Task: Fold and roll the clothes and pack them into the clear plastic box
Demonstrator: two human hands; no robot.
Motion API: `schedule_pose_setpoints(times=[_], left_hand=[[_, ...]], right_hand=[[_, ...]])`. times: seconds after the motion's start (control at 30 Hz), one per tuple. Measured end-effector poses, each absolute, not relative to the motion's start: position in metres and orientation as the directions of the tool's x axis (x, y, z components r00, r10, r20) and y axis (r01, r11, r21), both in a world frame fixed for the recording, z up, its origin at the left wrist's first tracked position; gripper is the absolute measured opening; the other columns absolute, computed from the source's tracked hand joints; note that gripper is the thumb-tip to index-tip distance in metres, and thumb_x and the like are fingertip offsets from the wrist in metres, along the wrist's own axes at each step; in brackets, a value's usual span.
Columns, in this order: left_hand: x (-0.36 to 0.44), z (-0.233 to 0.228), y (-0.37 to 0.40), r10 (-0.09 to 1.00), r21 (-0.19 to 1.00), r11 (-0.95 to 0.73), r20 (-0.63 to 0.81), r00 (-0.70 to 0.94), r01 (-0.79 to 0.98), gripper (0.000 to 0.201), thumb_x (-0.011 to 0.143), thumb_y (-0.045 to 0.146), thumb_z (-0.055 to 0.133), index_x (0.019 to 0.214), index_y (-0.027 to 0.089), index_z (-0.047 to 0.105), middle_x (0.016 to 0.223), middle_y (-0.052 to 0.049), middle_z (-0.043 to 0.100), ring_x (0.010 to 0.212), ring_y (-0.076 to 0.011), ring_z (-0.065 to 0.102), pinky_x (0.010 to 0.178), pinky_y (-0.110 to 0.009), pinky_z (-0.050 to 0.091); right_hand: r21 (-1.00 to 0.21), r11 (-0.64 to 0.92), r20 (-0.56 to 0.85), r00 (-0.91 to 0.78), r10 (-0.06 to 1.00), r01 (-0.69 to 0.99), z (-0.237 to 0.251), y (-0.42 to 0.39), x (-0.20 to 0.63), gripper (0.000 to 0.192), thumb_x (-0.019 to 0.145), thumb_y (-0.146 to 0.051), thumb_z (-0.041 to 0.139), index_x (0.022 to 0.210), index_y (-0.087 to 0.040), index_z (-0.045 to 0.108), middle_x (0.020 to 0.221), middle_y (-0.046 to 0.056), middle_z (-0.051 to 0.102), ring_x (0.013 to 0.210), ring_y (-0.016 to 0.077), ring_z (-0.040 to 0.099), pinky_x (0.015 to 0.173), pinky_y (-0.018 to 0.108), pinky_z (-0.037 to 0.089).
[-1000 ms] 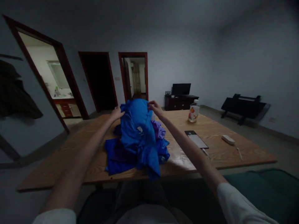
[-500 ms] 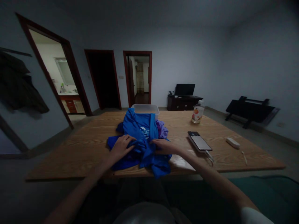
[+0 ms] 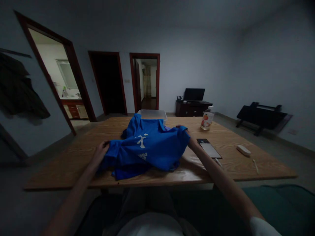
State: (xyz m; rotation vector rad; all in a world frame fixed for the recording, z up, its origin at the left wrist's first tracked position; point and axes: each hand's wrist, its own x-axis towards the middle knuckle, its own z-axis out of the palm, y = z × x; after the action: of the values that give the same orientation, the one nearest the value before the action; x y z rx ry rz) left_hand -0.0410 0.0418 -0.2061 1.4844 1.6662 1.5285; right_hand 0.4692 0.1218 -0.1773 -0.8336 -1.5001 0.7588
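Observation:
A blue T-shirt with white print is spread between my two hands over the wooden table. My left hand is closed on the shirt's left edge, low over the tabletop. On the other side my right hand grips the shirt's right edge, raised a little higher, with its fingers partly hidden by the cloth. More blue fabric lies bunched behind and beneath the shirt, and a bit of purple cloth peeks out behind it.
A clear plastic box stands behind the clothes. To the right are a bottle with a fruit label, a phone with a cable, a white oblong case and a thin white stick.
My hands have moved apart from the bunched pile, left hand leftward, right hand rightward and up. The shirt is now stretched wide, showing more white print and covering most of the purple cloth.

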Motion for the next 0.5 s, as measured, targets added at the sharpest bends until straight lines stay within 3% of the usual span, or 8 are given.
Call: schedule_pose_setpoints(times=[0.1,0.2,0.33,0.43,0.5], left_hand=[[-0.062,-0.229,0.053,0.935,0.840,-0.147,0.291,-0.205,0.522,0.063,0.059,0.068,0.070,0.096,0.017,0.067,0.106,-0.014,0.072,0.104,-0.0331,0.066,0.103,-0.049,0.051],[-0.057,-0.236,0.058,0.916,0.761,-0.194,0.367,-0.163,0.619,0.064,0.075,0.070,0.058,0.110,0.018,0.063,0.116,-0.013,0.069,0.111,-0.0304,0.065,0.104,-0.048,0.051],[-0.002,-0.208,0.046,0.847,0.534,-0.323,0.532,-0.014,0.781,0.051,0.090,0.062,0.049,0.116,0.021,0.064,0.123,-0.011,0.066,0.120,-0.0286,0.060,0.111,-0.046,0.044],[0.061,-0.179,0.035,0.816,0.477,-0.460,0.559,0.146,0.749,0.041,0.096,0.056,0.047,0.117,0.024,0.063,0.122,-0.007,0.067,0.116,-0.0251,0.062,0.104,-0.039,0.047],[0.104,-0.165,0.034,0.816,0.507,-0.535,0.516,0.259,0.676,0.040,0.097,0.056,0.047,0.116,0.025,0.064,0.115,-0.005,0.070,0.107,-0.0222,0.066,0.096,-0.034,0.050]], right_hand=[[-0.829,0.554,0.549,-0.083,0.832,0.071,-0.176,0.113,0.458,0.035,0.083,-0.051,0.063,0.099,-0.020,0.069,0.125,0.010,0.065,0.122,0.0287,0.056,0.109,0.042,0.043],[-0.823,0.566,0.552,-0.171,0.816,0.045,-0.169,0.104,0.444,0.026,0.085,-0.045,0.063,0.089,-0.020,0.068,0.113,0.006,0.070,0.112,0.0268,0.061,0.102,0.038,0.046],[-0.834,0.551,0.549,-0.156,0.821,-0.036,-0.167,0.116,0.422,0.025,0.089,-0.044,0.060,0.091,-0.020,0.066,0.092,0.003,0.069,0.093,0.0224,0.062,0.092,0.034,0.049],[-0.840,0.538,0.541,-0.138,0.829,-0.061,-0.173,0.145,0.401,0.025,0.085,-0.046,0.064,0.091,-0.021,0.065,0.092,0.002,0.067,0.092,0.0219,0.061,0.090,0.034,0.049],[-0.848,0.528,0.529,-0.146,0.836,-0.047,-0.178,0.166,0.389,0.031,0.086,-0.050,0.063,0.097,-0.022,0.067,0.100,0.003,0.068,0.099,0.0237,0.061,0.096,0.036,0.048]])
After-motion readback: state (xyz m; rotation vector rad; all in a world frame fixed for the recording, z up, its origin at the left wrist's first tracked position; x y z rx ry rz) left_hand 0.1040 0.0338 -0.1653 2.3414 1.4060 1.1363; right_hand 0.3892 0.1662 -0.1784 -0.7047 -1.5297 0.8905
